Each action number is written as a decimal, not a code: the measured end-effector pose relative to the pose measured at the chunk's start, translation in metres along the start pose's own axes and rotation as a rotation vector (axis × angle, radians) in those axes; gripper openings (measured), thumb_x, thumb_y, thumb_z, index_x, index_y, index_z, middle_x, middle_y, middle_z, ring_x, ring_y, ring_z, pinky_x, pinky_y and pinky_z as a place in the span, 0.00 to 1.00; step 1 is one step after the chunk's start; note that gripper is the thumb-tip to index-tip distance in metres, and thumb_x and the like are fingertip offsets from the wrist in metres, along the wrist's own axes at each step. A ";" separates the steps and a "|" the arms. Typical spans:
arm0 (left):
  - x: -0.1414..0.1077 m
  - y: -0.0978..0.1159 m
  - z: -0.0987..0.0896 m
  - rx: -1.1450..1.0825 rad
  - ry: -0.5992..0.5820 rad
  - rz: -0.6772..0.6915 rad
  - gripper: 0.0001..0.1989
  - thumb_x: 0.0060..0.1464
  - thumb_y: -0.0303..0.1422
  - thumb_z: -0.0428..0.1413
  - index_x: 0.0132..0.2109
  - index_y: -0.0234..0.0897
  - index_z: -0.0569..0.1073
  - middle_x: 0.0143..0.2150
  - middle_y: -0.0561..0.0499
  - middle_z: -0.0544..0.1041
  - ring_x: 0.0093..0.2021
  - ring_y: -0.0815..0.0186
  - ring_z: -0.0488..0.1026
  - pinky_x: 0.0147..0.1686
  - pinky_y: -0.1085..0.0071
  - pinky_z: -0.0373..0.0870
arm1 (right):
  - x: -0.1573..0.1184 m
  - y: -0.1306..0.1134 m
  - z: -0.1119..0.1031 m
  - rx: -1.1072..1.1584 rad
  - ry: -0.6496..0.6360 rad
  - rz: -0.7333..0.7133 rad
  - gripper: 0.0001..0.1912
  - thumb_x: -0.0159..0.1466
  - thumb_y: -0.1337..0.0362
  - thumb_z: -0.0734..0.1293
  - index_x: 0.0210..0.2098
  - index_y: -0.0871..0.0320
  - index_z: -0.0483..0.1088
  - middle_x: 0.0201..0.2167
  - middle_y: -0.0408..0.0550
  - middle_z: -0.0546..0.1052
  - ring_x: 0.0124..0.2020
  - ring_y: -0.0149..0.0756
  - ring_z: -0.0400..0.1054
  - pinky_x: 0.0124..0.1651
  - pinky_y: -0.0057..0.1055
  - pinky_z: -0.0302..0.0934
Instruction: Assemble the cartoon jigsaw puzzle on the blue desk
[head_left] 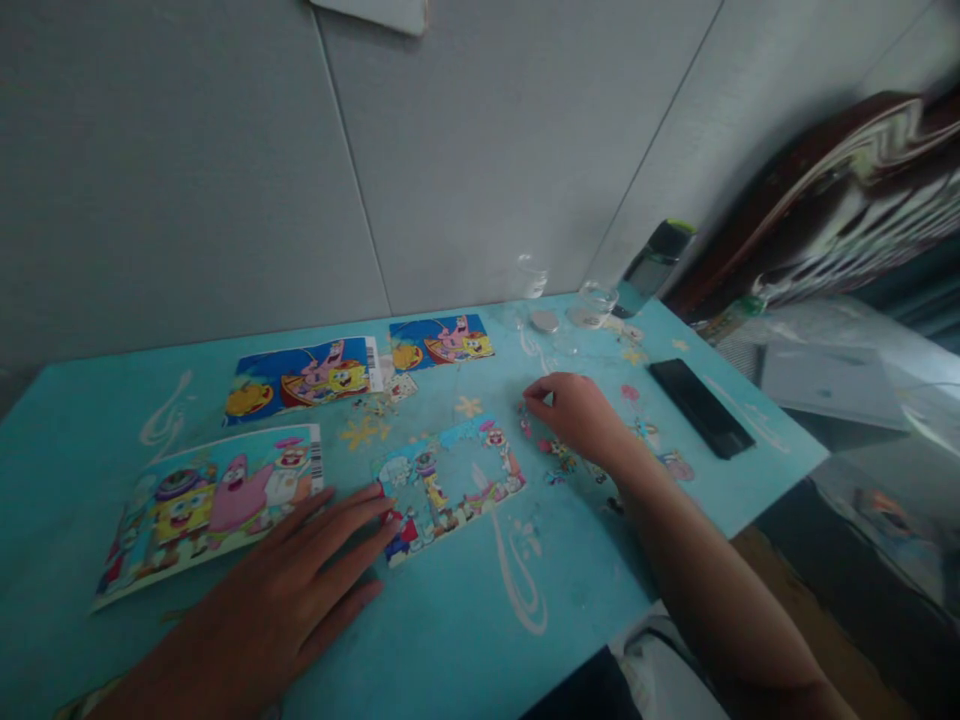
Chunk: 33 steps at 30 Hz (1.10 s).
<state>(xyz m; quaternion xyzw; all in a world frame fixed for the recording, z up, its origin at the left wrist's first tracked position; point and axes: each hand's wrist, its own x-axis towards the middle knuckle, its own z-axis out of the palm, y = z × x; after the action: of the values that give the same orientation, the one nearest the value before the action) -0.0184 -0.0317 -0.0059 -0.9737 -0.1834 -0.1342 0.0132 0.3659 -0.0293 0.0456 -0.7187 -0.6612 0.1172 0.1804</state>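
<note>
A partly assembled jigsaw puzzle (442, 514) of cartoon figures lies on the turquoise table, its border joined around an open middle. My left hand (300, 565) rests with fingers spread, the fingertips at the puzzle's left edge. To the right of the puzzle, my right hand (574, 410) is closed in a pinch just above the table; whatever is between thumb and index finger is too small to make out. A pinkish puzzle piece (526, 426) shows right under those fingertips. Several loose puzzle pieces (559, 460) are scattered below the right hand, some hidden by the wrist.
Left of the puzzle lies a cartoon picture sheet (217, 500); behind are a blue picture sheet (307, 378) and a smaller blue picture (442, 342). Clear cups (596, 303), a dark bottle (652, 268) and a black phone (701, 408) occupy the right side. A wall borders the back.
</note>
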 end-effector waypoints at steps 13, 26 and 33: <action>0.001 -0.001 0.000 0.002 0.019 0.019 0.20 0.69 0.39 0.52 0.65 0.44 0.71 0.67 0.50 0.69 0.66 0.61 0.67 0.74 0.62 0.44 | -0.016 0.080 -0.041 0.013 -0.061 0.260 0.11 0.60 0.56 0.71 0.32 0.57 0.81 0.27 0.49 0.81 0.28 0.39 0.74 0.32 0.35 0.63; 0.004 0.001 -0.005 -0.022 -0.005 0.004 0.21 0.69 0.38 0.53 0.66 0.44 0.69 0.67 0.50 0.69 0.67 0.61 0.66 0.74 0.60 0.49 | -0.019 0.079 -0.030 -0.048 -0.095 0.206 0.07 0.60 0.60 0.71 0.35 0.55 0.80 0.33 0.49 0.82 0.31 0.38 0.73 0.35 0.35 0.63; 0.006 0.004 -0.007 -0.081 -0.020 -0.028 0.21 0.69 0.34 0.53 0.66 0.44 0.69 0.65 0.48 0.71 0.67 0.59 0.65 0.72 0.54 0.55 | -0.018 0.081 -0.028 -0.003 -0.117 0.196 0.14 0.61 0.55 0.70 0.42 0.56 0.80 0.33 0.49 0.81 0.28 0.37 0.72 0.32 0.35 0.62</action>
<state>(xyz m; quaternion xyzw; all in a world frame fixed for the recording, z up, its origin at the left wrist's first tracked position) -0.0137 -0.0343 0.0025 -0.9722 -0.1914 -0.1317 -0.0298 0.4492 -0.0553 0.0357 -0.7721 -0.5974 0.1748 0.1281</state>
